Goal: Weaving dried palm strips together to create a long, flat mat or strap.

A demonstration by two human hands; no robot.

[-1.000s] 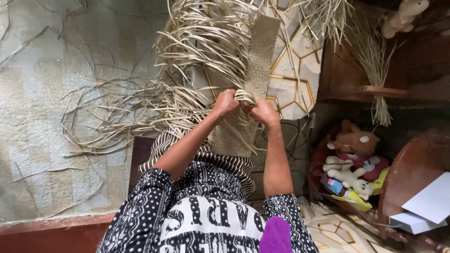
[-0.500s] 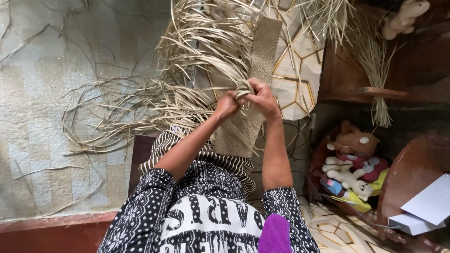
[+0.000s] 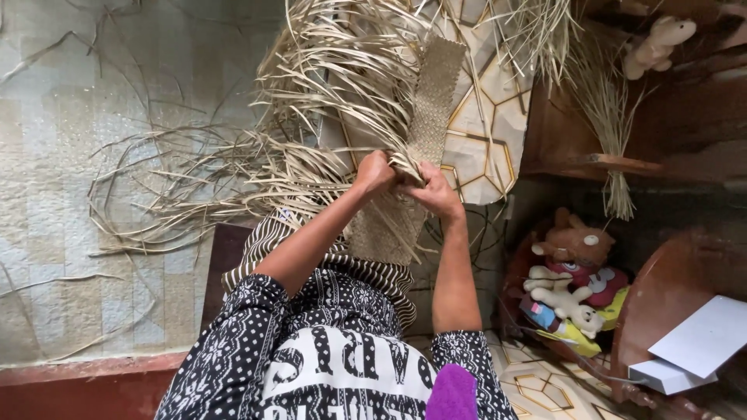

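A long woven strip of dried leaf (image 3: 433,105) runs from my lap up to the top of the view, with many loose dry strands (image 3: 311,155) fanning out to its left. My left hand (image 3: 375,173) pinches strands at the strip's left edge. My right hand (image 3: 433,190) grips strands right beside it, fingers closed, the two hands touching. The lower woven part (image 3: 381,229) lies over my striped skirt, partly hidden by my arms.
A pale patterned mat (image 3: 70,194) covers the floor at left, with stray strands on it. Tiled floor (image 3: 490,132) shows beside the strip. A wooden shelf (image 3: 607,159) holds a hanging bundle of strands. Stuffed toys (image 3: 572,272) and white boxes (image 3: 692,350) sit at right.
Both hands have stayed at the strip's working edge, shifting slightly and working the strands; the right hand dropped a little lower beside the left.
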